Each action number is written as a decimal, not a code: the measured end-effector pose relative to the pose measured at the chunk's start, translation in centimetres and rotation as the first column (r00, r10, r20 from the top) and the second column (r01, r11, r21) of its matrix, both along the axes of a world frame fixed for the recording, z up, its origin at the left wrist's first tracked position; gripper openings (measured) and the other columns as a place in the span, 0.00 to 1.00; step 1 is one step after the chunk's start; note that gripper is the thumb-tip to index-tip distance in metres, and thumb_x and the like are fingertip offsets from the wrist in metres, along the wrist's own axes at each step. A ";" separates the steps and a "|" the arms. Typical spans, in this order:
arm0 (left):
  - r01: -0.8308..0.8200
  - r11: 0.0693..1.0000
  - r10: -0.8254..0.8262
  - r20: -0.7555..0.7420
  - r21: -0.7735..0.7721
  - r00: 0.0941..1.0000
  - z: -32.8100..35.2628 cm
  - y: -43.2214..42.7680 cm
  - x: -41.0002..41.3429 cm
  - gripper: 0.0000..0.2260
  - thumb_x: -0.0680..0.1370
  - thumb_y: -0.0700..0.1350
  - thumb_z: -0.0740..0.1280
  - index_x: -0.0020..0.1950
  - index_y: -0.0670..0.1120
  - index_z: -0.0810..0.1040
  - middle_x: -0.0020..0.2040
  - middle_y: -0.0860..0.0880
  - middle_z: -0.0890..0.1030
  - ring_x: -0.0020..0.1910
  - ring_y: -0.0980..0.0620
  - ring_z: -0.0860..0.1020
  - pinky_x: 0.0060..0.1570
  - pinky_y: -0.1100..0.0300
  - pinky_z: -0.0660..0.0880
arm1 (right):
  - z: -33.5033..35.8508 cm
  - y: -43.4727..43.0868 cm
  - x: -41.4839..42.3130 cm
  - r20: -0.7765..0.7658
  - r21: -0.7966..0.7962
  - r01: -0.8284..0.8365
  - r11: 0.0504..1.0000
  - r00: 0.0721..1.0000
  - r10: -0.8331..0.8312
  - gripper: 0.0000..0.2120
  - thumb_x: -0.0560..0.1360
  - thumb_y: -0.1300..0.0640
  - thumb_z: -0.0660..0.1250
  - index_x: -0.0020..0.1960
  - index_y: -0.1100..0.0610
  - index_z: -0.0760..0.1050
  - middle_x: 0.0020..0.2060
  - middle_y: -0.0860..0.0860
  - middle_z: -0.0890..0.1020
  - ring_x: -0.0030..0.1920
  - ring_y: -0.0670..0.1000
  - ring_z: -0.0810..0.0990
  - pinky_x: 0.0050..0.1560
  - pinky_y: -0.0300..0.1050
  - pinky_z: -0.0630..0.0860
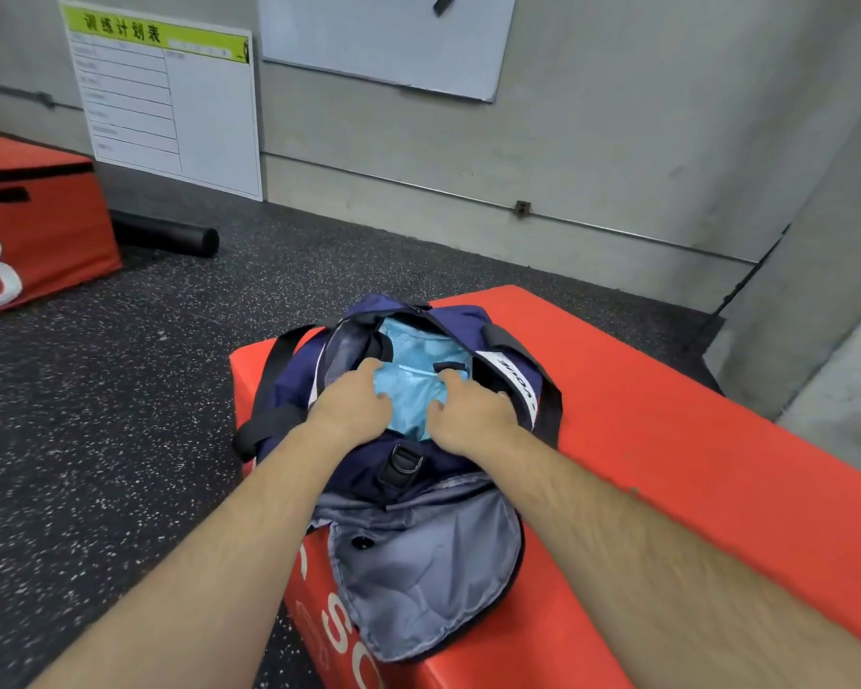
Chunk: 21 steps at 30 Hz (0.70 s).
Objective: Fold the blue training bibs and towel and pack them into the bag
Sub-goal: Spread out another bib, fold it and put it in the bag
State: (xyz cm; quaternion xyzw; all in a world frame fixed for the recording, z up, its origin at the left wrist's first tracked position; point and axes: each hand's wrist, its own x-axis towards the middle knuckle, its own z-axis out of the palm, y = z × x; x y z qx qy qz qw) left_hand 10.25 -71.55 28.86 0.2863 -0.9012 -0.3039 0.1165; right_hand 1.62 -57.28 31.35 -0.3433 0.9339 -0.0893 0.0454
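Left hand (354, 405), right hand (473, 410) press bibs (413, 360) inside bag (361, 472).

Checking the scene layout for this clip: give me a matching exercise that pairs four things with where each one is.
Things:
1 light blue fabric
2 navy bag
3 black foam roller
4 whiteboard

Places:
A on the wall
B on the red box
C on the floor
D inside the bag

Pairs: 1-D, 2-B, 3-C, 4-A
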 end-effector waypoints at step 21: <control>0.259 0.894 -0.127 0.345 -0.366 0.930 -2.6 1.2 -1.7 0.27 0.84 0.52 0.50 0.82 0.49 0.49 0.82 0.48 0.47 0.81 0.47 0.45 0.78 0.48 0.45 | -2.3 -1.2 -1.4 -0.033 0.279 -0.203 0.939 0.975 0.220 0.29 0.84 0.45 0.44 0.81 0.52 0.39 0.81 0.50 0.40 0.80 0.51 0.38 0.79 0.57 0.44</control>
